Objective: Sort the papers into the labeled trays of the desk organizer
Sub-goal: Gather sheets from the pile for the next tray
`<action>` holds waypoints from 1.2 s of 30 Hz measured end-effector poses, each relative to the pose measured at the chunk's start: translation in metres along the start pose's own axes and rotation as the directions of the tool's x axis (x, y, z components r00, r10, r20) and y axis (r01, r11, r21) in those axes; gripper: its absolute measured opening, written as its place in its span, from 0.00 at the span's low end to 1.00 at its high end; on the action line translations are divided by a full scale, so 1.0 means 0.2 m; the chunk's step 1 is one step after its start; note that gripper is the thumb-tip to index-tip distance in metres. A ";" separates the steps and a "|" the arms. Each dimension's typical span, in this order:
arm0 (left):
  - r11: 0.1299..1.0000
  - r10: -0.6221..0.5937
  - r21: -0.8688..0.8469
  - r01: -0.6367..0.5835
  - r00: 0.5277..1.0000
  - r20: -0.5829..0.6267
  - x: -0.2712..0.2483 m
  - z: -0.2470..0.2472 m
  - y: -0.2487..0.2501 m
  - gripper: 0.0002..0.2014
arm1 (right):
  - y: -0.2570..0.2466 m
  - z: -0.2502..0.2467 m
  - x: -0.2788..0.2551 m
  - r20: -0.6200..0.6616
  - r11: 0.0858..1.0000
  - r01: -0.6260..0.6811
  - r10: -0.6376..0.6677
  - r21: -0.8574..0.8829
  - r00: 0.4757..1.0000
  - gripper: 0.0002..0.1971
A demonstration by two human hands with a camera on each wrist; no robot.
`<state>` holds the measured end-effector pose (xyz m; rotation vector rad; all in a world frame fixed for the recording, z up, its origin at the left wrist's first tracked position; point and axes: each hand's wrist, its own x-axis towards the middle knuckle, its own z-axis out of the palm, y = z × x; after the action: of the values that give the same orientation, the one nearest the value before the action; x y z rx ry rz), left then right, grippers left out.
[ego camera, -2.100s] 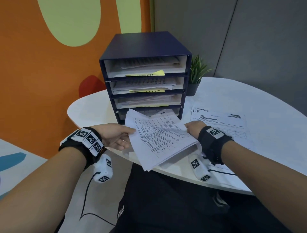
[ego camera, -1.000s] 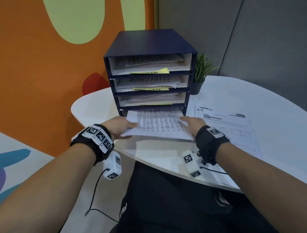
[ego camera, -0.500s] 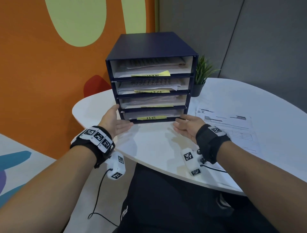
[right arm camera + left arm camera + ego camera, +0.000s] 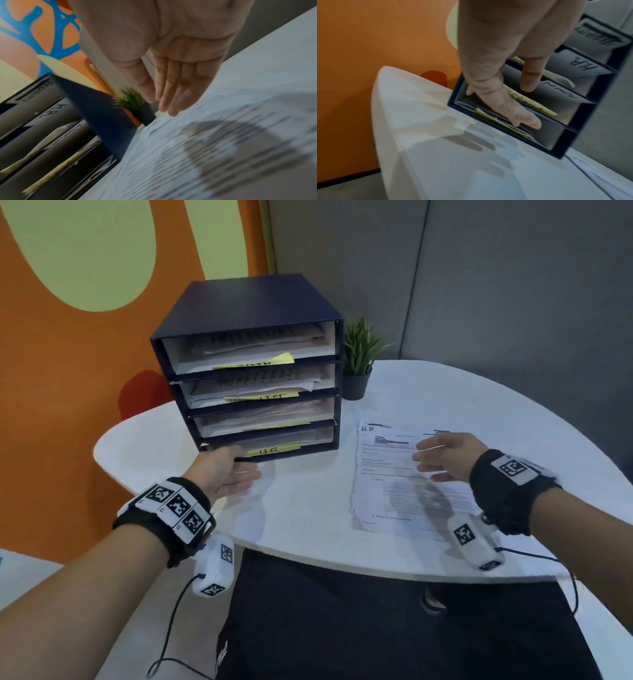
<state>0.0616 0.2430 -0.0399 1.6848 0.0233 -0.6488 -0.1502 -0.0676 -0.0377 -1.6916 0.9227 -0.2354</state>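
A dark blue desk organizer [image 4: 246, 302] with several trays stands on the white table [image 4: 308, 525]. Each tray holds papers and carries a yellow label; the bottom label [image 4: 273, 450] reads "H.R.". My left hand [image 4: 226, 470] is at the bottom tray's left front. In the left wrist view its straight fingers [image 4: 505, 105] reach into that tray over the papers. To the organizer's right a stack of printed sheets [image 4: 394, 484], marked "H.R." at the top, lies flat. My right hand [image 4: 442, 455] hovers just above it, fingers straight and together [image 4: 168, 94], holding nothing.
A small potted plant [image 4: 359, 361] stands behind the organizer's right corner. The table's curved front edge [image 4: 342, 563] runs close to my lap. An orange and green wall is on the left, and grey panels are behind.
Both hands slid the sheaf of printed papers into the bottom tray and let go. The right hand then moved right over the stack on the table. The left hand stayed at the tray.
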 end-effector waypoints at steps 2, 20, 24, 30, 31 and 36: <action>0.999 -0.015 0.051 0.011 0.997 0.076 -0.03 0.08 0.00 0.10 | 0.07 -0.12 -0.01 -0.064 0.998 -0.038 0.035 -0.049 0.997 0.11; 0.918 -0.294 0.342 0.201 0.924 0.246 -0.10 0.89 -0.16 0.05 | 0.22 -0.33 0.02 -0.145 0.803 -0.359 0.331 -0.475 0.932 0.20; 0.908 -0.259 0.395 0.139 0.928 0.267 -0.13 0.86 -0.15 0.06 | 0.20 -0.31 0.01 -0.111 0.806 -0.332 0.319 -0.490 0.941 0.21; 0.826 -0.056 0.555 -0.102 0.964 0.260 0.03 0.84 -0.13 0.22 | 0.18 -0.27 -0.01 -0.087 0.810 -0.307 0.306 -0.499 0.948 0.16; 0.820 -0.028 0.559 -0.123 0.967 0.255 0.07 0.85 -0.13 0.23 | 0.18 -0.27 0.00 -0.088 0.809 -0.300 0.298 -0.505 0.950 0.16; 0.797 0.029 0.578 -0.174 0.968 0.251 -0.03 0.88 -0.03 0.16 | 0.17 -0.27 0.00 -0.115 0.824 -0.297 0.276 -0.484 0.954 0.18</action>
<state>-0.0168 0.0865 -0.0557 2.1860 -0.4876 -0.8208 -0.1969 -0.1089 -0.0496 -1.9846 1.3374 0.1939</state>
